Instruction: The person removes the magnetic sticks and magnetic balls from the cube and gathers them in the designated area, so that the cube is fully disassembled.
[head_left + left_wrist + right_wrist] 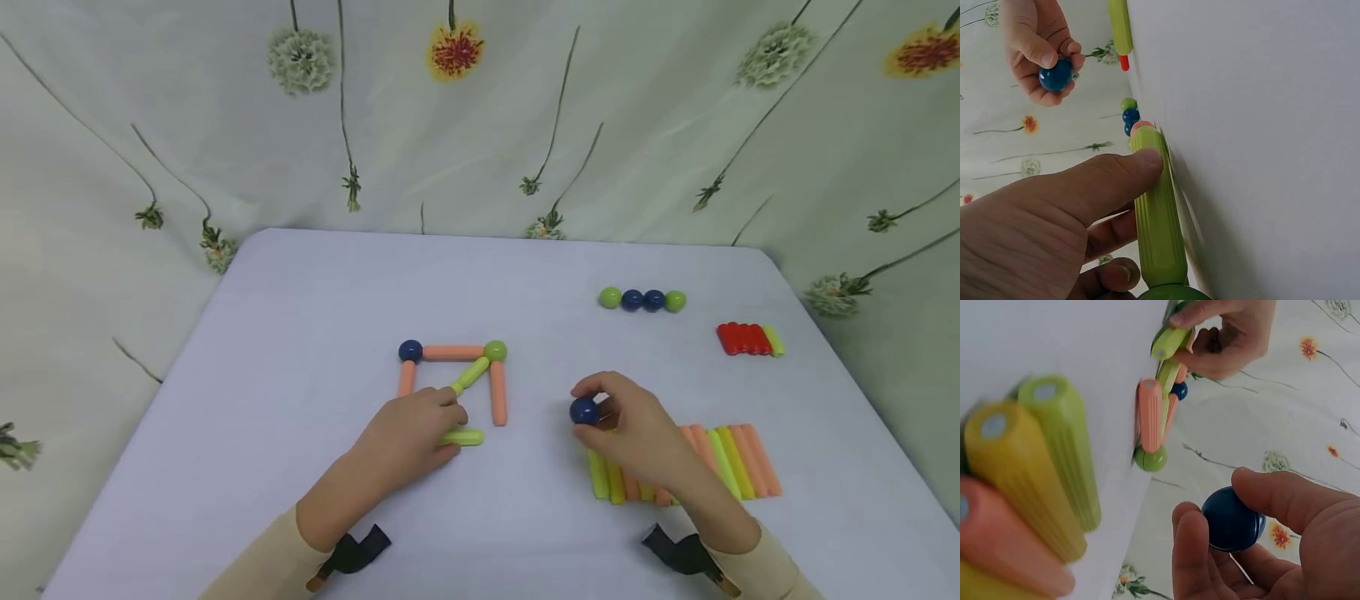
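Beige sleeves (pixel 277 557) are showing nearest the head camera. Well apart from the right hand (pixel 636 429), the left hand (pixel 412 427) is pinching a light-green stick (pixel 469 437); just beyond it, pink sticks (pixel 453 353) are touching a green ball (pixel 495 351). The right hand is holding a dark-blue ball (pixel 582 411) in its fingers, while a row of coloured sticks (pixel 737 463) is lying beneath and beside its wrist.

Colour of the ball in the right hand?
Dark blue ball, best seen in the right wrist view.
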`<state>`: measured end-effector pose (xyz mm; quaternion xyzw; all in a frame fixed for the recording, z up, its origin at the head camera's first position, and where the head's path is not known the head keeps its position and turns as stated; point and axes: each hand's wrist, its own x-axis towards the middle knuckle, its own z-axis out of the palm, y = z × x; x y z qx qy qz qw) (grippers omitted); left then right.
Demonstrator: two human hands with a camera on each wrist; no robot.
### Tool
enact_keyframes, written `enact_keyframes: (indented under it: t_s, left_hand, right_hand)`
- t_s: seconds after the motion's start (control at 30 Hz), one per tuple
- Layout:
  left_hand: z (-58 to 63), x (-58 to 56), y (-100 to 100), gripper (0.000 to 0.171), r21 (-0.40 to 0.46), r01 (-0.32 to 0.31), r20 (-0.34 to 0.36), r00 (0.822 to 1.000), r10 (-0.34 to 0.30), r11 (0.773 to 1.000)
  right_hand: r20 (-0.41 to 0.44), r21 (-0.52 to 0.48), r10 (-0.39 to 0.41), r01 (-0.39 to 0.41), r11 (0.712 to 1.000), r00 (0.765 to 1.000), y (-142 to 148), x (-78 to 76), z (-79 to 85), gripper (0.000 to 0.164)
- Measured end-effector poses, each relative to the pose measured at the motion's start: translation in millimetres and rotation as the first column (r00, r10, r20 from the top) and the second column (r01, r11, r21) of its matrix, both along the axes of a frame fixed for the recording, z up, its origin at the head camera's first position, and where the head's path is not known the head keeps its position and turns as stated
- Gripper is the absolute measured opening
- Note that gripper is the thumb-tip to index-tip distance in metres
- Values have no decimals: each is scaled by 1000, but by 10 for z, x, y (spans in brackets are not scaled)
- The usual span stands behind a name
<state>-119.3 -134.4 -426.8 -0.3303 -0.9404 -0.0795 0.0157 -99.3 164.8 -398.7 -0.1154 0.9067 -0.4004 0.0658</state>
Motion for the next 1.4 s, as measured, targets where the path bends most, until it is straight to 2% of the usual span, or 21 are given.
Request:
enact_keyframes:
  t_s: [0.2,0.4,0.7,0.9,1.03,1.23,1.4]
  left_hand:
    - [-7,-2,-17,23,-24,-20,11,1000,20,1000]
    - [-22,-3,-11,20,-12,-11,21,1000,11,1000]
    - [-5,-7,-23,20,-4,-7,45,999,8,1000]
    - [-18,-1,-22,21,-1,2,48,999,-2,1000]
    - [-30,-1,-27,21,9,19,49,999,-20,1000]
    - [-16,7,-40,21,27,13,58,998,-15,1000]
    - [-10,4,-44,22,37,13,71,997,-16,999]
  right_hand:
    - [-15,85,-90,91,992,996,309,-211,126,37]
    - [-51,126,-155,161,979,987,584,-429,128,37]
    - [-75,175,-272,281,944,959,1017,-853,128,42]
    - [-88,188,-369,380,906,925,1356,-1098,67,45]
    - [-68,208,-408,413,887,910,1535,-1261,-31,46]
    - [-39,258,-436,430,865,899,1706,-1549,-195,47]
    - [-21,297,-441,426,854,897,1764,-1724,-248,44]
